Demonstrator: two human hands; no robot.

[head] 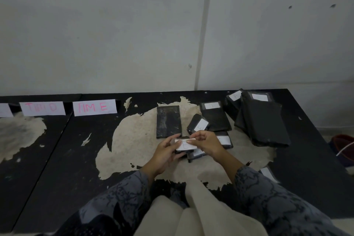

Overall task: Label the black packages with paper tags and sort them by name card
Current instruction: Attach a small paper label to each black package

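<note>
My left hand [166, 153] grips a small black package [182, 153] from below at the table's middle. A white paper tag [185, 144] marked with a letter lies on that package, and my right hand [206, 142] pinches the tag's right end. Just behind stands an unlabelled black package [168, 120]. To the right lie tagged black packages [216, 116], one small tagged one [198, 124] and a stack of larger ones [265, 120]. Name cards reading "TIME" [94, 107] and a second pink-lettered one [43, 108] lean against the wall at the left.
The black table [76, 149] has large worn pale patches. A third white card [5, 110] is cut off at the far left. Another tagged package [268, 173] peeks out by my right sleeve. A red-brown tub [342, 145] sits off the table's right edge.
</note>
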